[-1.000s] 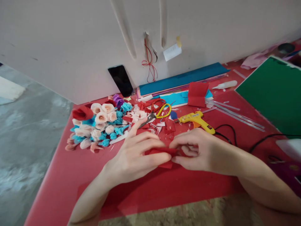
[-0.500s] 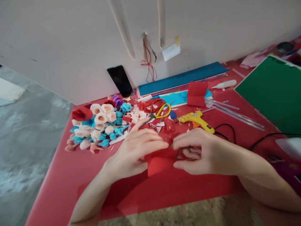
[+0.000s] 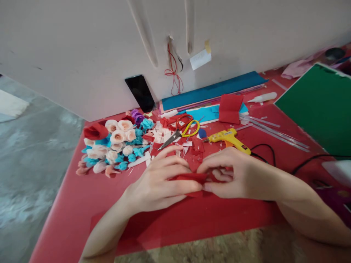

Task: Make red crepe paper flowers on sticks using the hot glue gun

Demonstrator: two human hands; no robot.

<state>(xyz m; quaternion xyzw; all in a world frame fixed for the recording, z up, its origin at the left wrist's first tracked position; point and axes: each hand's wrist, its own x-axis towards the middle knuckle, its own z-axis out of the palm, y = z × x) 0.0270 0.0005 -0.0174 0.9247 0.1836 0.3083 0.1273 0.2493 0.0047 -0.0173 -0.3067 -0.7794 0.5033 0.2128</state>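
Between my hands is a piece of red crepe paper (image 3: 193, 177), partly covered by my fingers. My left hand (image 3: 161, 182) grips it from the left, thumb in front and fingers behind. My right hand (image 3: 230, 175) pinches the paper's right edge between thumb and fingers. Just beyond my left fingers lie scissors (image 3: 179, 133) with red and yellow handles, resting on red and white paper scraps (image 3: 159, 133). A yellow glue gun (image 3: 229, 138) sits behind my right hand.
Paper flowers (image 3: 115, 142) in white, blue and red crowd the table's left. A phone (image 3: 140, 93) leans against the wall. Folded red paper (image 3: 230, 109), clear glue sticks (image 3: 276, 133), a white bottle (image 3: 263, 97) and a green board (image 3: 318, 109) lie farther back and right. A black cord (image 3: 307, 162) runs right.
My left thumb has moved right, across the front of the red paper toward my right thumb. The paper now shows as a narrower folded strip. My left index finger has drawn back from the scissors.
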